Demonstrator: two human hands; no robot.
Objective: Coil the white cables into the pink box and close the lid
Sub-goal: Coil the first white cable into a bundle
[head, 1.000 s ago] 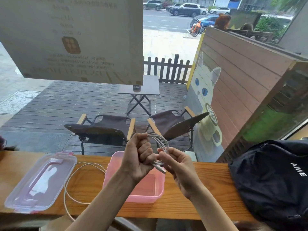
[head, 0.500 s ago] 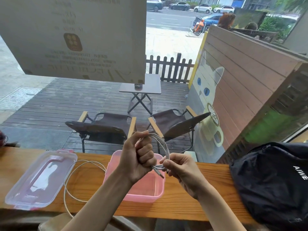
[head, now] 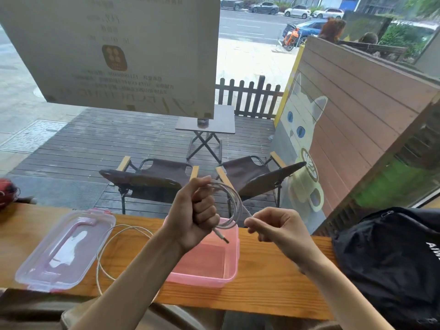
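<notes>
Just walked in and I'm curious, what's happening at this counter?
A person is winding a white cable into loops. The left hand grips the coil above the open pink box, and the right hand pinches a strand beside it. A second white cable lies loose on the wooden counter. The clear lid rests to the left, not yet on the box.

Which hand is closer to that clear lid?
Left. The left hand holds the coiled cable above the pink box, beside the lid; the right hand is farther away.
</notes>
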